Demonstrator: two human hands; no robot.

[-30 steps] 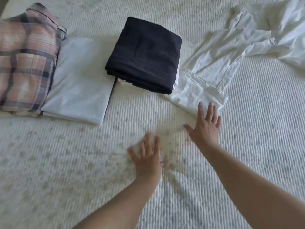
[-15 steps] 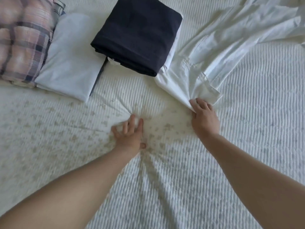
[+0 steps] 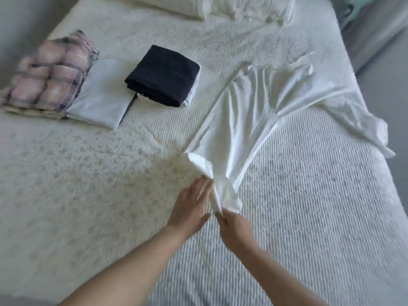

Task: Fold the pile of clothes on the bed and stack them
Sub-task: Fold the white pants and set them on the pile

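A white shirt [image 3: 265,102] lies stretched and wrinkled across the right side of the bed. Its near corner is lifted toward me, and my right hand [image 3: 235,230] pinches that corner. My left hand [image 3: 191,206] is just left of it, fingers straight, touching the raised cloth. A folded dark navy garment [image 3: 163,75] sits on top of a folded white one at centre left. Further left lie a folded pale blue garment [image 3: 103,100] and a folded pink plaid garment [image 3: 50,71].
The bed has a white ribbed cover [image 3: 88,184]. Pillows [image 3: 198,6] lie at the head. The bed's right edge drops to a grey floor [image 3: 379,96], and a grey wall runs along the far left.
My right hand has pulled the shirt's corner toward me and lifted it, dragging the shirt down the bed. My left hand left the cover and moved up to the cloth.
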